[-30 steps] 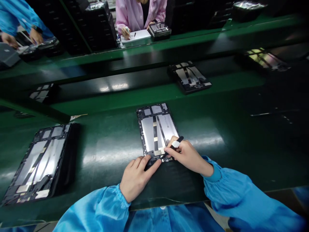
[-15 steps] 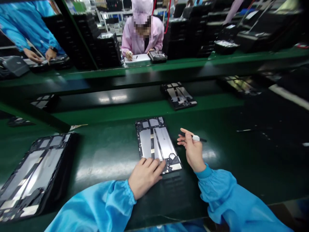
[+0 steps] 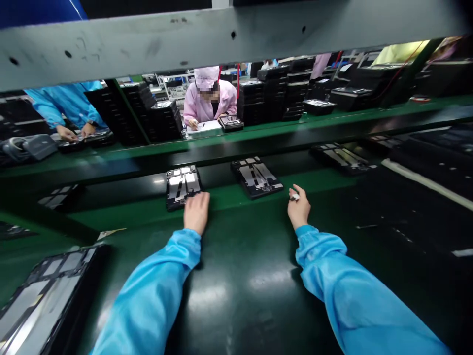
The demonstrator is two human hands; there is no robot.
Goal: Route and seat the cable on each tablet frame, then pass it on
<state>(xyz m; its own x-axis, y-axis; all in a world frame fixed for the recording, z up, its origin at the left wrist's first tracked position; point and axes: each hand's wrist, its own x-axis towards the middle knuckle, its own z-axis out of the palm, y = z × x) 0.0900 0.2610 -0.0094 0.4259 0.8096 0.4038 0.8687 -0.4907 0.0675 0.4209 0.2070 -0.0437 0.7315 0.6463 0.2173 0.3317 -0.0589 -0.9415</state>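
My left hand (image 3: 196, 212) is at the near end of a tablet with its back off (image 3: 176, 188), fingers closed over its near right corner. Silvery battery panels and a dark strip show inside its black frame. The tablet lies on the green strip beyond my worktop. A second opened tablet (image 3: 256, 176) lies just right of it, apart from both hands. To the right of that, my right hand (image 3: 299, 209) is raised with curled fingers around a small tool with a white part (image 3: 294, 196). Most of the tool is hidden by the fingers.
A larger stack topped by an opened tablet (image 3: 48, 296) stands at near left. A grey beam (image 3: 148, 47) crosses overhead; a green ledge (image 3: 207, 143) runs behind the strip. Beyond it, a person in pink (image 3: 210, 101) writes. Black trays (image 3: 262, 98) are piled there.
The tablet in front of me has moved forward and left onto the far strip with my left hand at it. My right arm has reached forward, tool still in hand. The view has shifted; the beam now shows.
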